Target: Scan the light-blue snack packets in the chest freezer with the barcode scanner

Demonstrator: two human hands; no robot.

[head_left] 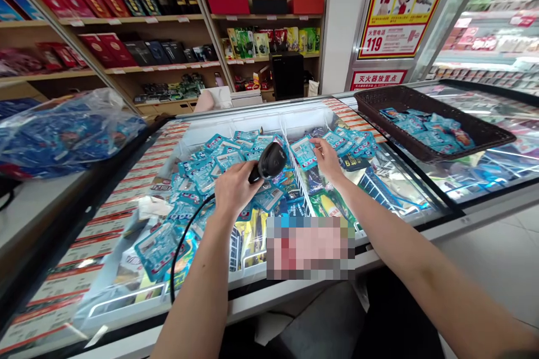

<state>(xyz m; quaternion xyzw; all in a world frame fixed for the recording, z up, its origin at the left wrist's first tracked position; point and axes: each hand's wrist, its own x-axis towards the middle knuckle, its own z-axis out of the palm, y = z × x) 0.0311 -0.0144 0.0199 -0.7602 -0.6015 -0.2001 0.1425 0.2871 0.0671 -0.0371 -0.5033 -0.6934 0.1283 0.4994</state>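
Observation:
My left hand (234, 189) is wrapped round the handle of a black barcode scanner (272, 161), whose cable (182, 246) trails down past my forearm. The scanner's head points away from me, over the chest freezer. Between the thumb and fingers of my right hand (327, 158) is a small blue packet (304, 153), held by its right edge above the white wire divider (298, 179). Many similar blue packets (202, 176) lie in a loose heap left of the divider. More blue packets (357, 142) lie to the right of it.
A brown plastic basket (370, 117) with blue packets rests on the freezer's glass at the right. A clear bag of blue packets (71, 131) sits at the left. Shelves (147, 19) with bottles and boxes stand behind. The freezer's front rim (252, 297) runs close to me.

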